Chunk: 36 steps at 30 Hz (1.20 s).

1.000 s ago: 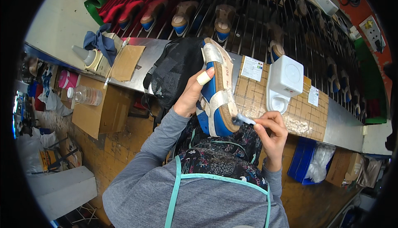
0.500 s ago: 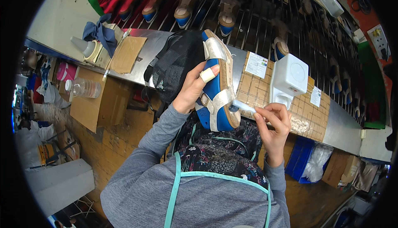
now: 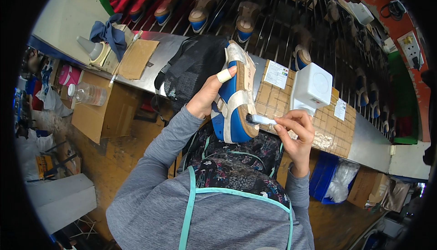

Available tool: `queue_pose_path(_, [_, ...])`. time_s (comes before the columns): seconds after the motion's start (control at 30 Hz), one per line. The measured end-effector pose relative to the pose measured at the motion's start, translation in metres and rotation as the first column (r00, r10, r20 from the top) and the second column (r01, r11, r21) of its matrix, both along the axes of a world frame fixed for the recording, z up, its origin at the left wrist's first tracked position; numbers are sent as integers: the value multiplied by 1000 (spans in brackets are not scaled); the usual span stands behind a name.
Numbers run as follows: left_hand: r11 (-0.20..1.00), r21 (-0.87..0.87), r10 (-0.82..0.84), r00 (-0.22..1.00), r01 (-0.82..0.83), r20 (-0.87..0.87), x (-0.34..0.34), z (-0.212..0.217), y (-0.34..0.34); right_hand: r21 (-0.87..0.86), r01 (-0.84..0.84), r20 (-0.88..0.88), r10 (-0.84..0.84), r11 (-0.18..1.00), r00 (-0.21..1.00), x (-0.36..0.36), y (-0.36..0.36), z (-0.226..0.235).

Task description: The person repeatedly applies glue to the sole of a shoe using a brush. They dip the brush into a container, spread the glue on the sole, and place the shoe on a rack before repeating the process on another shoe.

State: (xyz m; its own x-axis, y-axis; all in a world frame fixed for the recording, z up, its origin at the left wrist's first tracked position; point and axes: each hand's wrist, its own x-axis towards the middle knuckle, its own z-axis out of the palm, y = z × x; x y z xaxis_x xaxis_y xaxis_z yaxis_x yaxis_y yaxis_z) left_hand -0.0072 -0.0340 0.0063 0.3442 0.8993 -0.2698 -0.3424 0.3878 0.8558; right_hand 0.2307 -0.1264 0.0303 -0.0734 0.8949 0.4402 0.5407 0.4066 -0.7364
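Observation:
My left hand (image 3: 208, 96) grips a blue sandal (image 3: 234, 96) with beige straps and a cork-coloured sole, held upright in front of me. A bandage wraps one finger of that hand. My right hand (image 3: 297, 129) pinches a small white brush (image 3: 260, 119) whose dark tip touches the sole edge near the heel end of the sandal.
A white box-shaped device (image 3: 312, 87) stands on a tiled board (image 3: 291, 109) on the metal bench. A black mesh bag (image 3: 191, 70) lies behind the sandal. Several sandals (image 3: 202, 12) sit on a wire rack beyond. A plastic bottle (image 3: 88, 94) rests on a cardboard box at left.
The sandal and both hands have stayed in nearly the same place; the brush tip has shifted slightly along the sole edge.

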Motion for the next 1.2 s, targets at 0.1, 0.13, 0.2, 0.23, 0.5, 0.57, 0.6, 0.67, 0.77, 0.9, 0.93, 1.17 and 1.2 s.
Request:
queue_pose_path(0.1, [997,-71,3,998,2,67,6,-1,-3,30,-41,-27,42,999,999,3,2,3])
queue_pose_path(0.13, [997,-78,4,997,2,81,8,-3,-3,43,-58,-37,60,997,998,4,4,4])
queue_pose_path(0.2, [991,-125,-37,989,55,145,10,-6,-2,66,-90,-52,93,994,994,5,7,8])
queue_pose_path(0.23, [981,-161,-78,978,110,195,10,-7,0,77,-104,-57,109,992,992,5,9,10])
queue_pose_path(0.5, [931,-210,-203,902,299,382,17,0,-12,196,-312,72,303,930,950,4,32,34])
queue_pose_path(0.57, [938,-40,-302,868,345,394,15,-1,-22,188,-326,74,318,927,945,0,36,37])
queue_pose_path(0.6, [919,4,-352,813,395,463,13,-3,-27,192,-339,64,333,921,941,-3,38,38])
queue_pose_path(0.67, [699,-131,-202,370,703,907,13,-11,-24,196,-352,64,347,915,936,-8,41,37])
queue_pose_path(0.77, [637,-97,-255,327,765,910,8,-26,-32,200,-365,46,364,909,930,-15,43,34])
queue_pose_path(0.9, [589,-213,-189,389,780,902,4,-38,-55,194,-400,92,390,896,916,-15,42,27])
queue_pose_path(0.93, [571,-229,-175,390,788,904,3,-38,-60,186,-415,120,399,890,909,-14,41,26])
queue_pose_path(1.17, [639,-153,-203,358,753,912,9,-28,-66,154,-317,26,317,936,948,-4,30,25])
queue_pose_path(1.2, [598,-105,-190,267,794,945,11,-28,-58,172,-270,-11,276,947,961,-4,26,26])
